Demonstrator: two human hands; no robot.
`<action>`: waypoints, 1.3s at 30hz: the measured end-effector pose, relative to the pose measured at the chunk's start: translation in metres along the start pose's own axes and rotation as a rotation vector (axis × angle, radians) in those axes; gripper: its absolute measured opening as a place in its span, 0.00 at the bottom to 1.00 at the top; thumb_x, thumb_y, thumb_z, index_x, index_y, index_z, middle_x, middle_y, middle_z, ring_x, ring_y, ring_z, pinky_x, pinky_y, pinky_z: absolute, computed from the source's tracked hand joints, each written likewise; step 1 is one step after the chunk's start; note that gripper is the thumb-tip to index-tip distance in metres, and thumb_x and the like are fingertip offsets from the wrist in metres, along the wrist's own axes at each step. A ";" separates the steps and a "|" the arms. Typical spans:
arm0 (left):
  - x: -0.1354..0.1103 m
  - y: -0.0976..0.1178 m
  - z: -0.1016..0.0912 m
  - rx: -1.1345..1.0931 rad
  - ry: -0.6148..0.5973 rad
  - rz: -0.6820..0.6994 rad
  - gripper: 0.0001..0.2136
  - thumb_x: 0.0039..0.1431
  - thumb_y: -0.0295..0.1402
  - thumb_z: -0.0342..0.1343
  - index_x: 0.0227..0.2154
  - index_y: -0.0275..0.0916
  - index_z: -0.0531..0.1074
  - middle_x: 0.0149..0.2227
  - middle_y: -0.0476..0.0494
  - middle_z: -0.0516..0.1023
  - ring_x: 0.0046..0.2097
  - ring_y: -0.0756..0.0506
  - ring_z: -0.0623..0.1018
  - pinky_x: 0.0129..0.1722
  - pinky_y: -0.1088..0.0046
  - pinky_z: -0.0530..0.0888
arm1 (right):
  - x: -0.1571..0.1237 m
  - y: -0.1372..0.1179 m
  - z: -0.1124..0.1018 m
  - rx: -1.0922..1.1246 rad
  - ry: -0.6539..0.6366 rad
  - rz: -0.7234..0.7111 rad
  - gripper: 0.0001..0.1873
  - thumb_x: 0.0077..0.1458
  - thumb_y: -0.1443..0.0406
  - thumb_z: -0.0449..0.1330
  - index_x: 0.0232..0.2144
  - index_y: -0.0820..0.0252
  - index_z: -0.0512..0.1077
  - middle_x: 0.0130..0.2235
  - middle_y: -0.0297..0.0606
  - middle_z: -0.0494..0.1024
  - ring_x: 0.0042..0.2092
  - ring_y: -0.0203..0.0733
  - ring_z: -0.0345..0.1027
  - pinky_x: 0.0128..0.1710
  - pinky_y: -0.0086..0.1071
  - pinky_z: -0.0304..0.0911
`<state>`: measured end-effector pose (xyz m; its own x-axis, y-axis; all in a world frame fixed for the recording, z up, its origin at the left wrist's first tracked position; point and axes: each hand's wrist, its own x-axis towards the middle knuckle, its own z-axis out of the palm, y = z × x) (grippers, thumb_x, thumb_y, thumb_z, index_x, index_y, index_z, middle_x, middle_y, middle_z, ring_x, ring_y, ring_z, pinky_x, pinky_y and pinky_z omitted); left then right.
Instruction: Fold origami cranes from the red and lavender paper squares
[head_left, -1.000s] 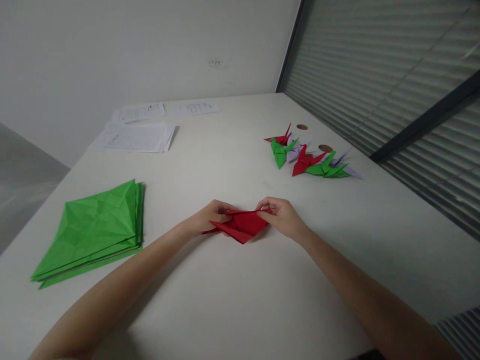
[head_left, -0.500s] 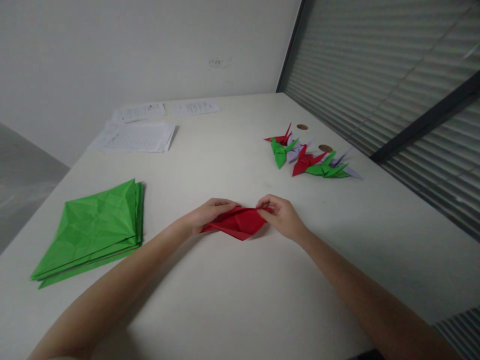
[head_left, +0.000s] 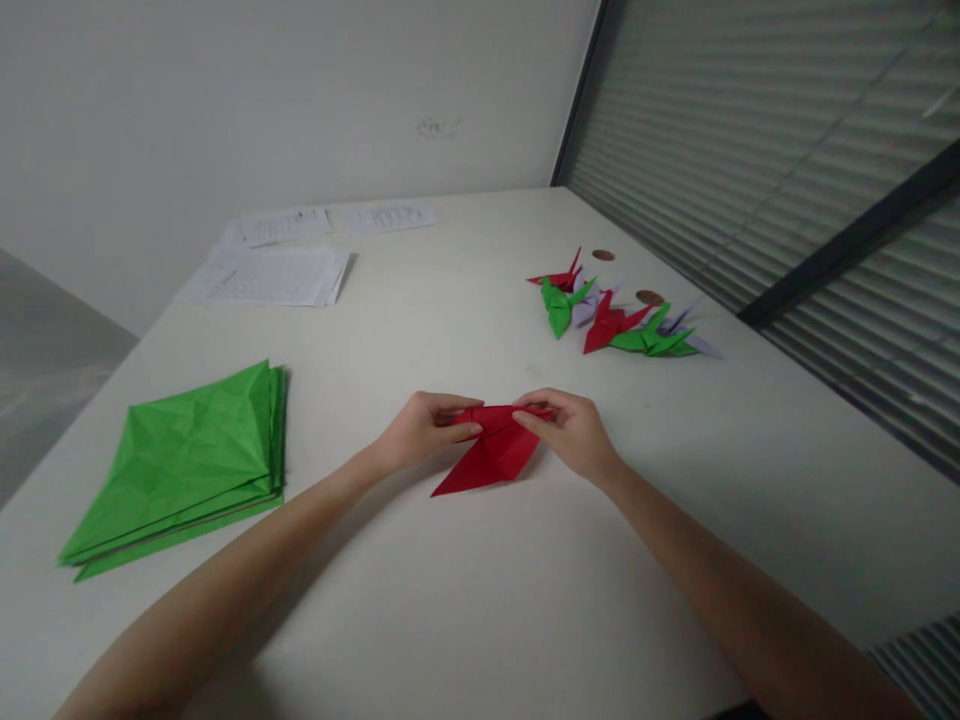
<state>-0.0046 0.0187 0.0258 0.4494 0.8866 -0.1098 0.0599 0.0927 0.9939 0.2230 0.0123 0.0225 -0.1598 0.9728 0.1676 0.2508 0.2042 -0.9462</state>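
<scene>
So, partly folded red paper sheet [head_left: 499, 458] held over the white bench [head_left: 480, 600], broad flap [head_left: 474, 473] loose on the near side, I'd guess unfinished | left hand [head_left: 416, 430] + right hand [head_left: 576, 428]: fingers pinching its far edge | red, green and pale-purple paper birds [head_left: 609, 326] at right look finished | creased green paper squares [head_left: 199, 435] at left stacked flat, unshaped

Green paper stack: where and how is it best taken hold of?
Probably pinch the green paper stack by its right edge, coming from the right: it lies broad face up, and its layered edges show there, on the side nearer the left hand.
</scene>
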 end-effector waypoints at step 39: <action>-0.013 0.005 0.027 0.016 -0.248 -0.211 0.16 0.56 0.41 0.59 0.39 0.33 0.79 0.33 0.43 0.79 0.32 0.48 0.73 0.33 0.73 0.67 | -0.026 -0.026 0.010 -1.118 -0.195 -0.324 0.08 0.56 0.66 0.63 0.25 0.58 0.73 0.29 0.35 0.77 0.34 0.42 0.68 0.40 0.38 0.49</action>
<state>0.0136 -0.0042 0.0317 0.6288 0.7110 -0.3148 0.1877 0.2540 0.9488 0.2108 -0.0192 0.0395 -0.4886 0.8447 0.2185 0.8532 0.5149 -0.0830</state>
